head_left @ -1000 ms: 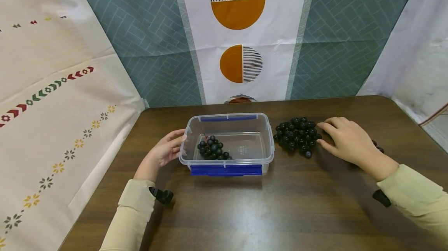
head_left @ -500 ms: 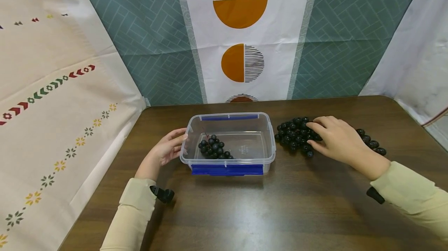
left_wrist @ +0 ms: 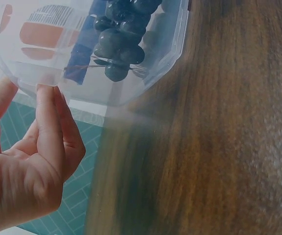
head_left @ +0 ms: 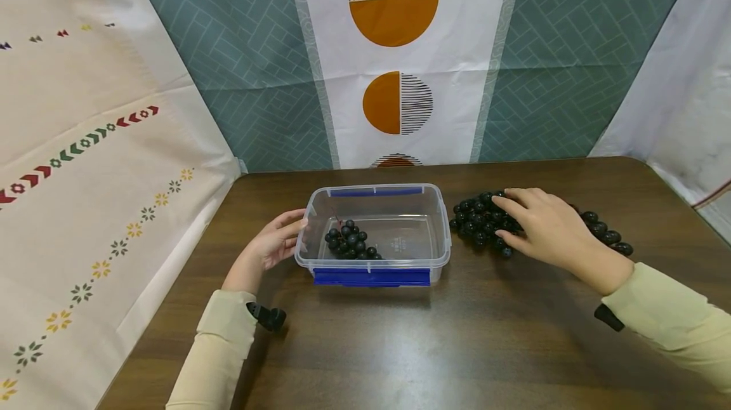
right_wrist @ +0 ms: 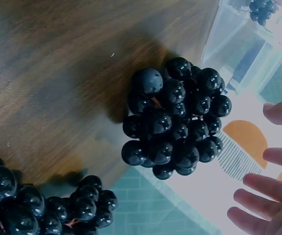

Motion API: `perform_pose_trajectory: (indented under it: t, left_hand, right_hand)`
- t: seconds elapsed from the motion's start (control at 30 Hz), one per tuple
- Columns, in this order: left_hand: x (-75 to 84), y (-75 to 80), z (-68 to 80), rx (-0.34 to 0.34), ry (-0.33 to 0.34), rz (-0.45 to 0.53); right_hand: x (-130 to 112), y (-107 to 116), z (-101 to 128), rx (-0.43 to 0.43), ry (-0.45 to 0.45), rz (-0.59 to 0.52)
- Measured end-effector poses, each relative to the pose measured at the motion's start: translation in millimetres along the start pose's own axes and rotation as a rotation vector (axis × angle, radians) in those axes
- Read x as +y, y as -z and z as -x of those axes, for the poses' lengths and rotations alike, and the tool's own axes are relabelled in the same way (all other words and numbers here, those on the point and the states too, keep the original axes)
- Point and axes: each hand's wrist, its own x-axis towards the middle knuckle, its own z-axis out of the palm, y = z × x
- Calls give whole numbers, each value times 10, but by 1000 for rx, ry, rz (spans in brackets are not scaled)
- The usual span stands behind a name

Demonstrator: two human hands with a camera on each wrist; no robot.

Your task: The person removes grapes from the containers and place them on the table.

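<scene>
- Compared with a second ago, we see the right hand [head_left: 545, 226] has slid left across the table [head_left: 457, 334], from just beside the dark grape bunch [head_left: 480, 218] to over that bunch's right side.
- That slide has uncovered a second grape bunch [head_left: 605, 235] behind the right wrist; a second ago only a berry or two of it showed.
- The right hand's fingers are straight and spread apart. In the head view the fingertips lie over the near bunch's right edge, while the right wrist view shows open fingers [right_wrist: 261, 193] with a gap to the berries [right_wrist: 175, 122], so we cannot tell whether they touch.
- The left hand [head_left: 274, 242] has not moved: its fingers are nearly straight, close together, resting against the left end wall of the clear plastic container [head_left: 374, 254]. The left wrist view shows the fingertips [left_wrist: 47, 93] on that wall.
- The container stands where it stood, left of the near bunch and apart from it, with a small grape cluster [head_left: 349, 242] in its left half.
- The right side of the near bunch is hidden under the right hand, and part of the second bunch sits behind the wrist.
- The left wrist view is hazy; the cluster [left_wrist: 118, 41] shows only through the plastic wall, cut off at the top edge.
- In the right wrist view the second bunch [right_wrist: 42, 205] is cut off at the lower left corner.
- A small black item [head_left: 265, 316] beside the left sleeve [head_left: 214, 359] is too partly seen for us to name.
</scene>
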Motion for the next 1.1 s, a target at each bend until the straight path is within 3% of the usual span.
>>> perform_pose_trajectory:
  t: [0.77, 1.1]
  left_hand:
    - [-12, 1, 0, -1, -4, 8]
    - [-2, -9, 16, 7, 0, 7]
  right_hand:
    - [-237, 27, -277, 5, -5, -26]
    - [-398, -20, -395, 44, -44, -98]
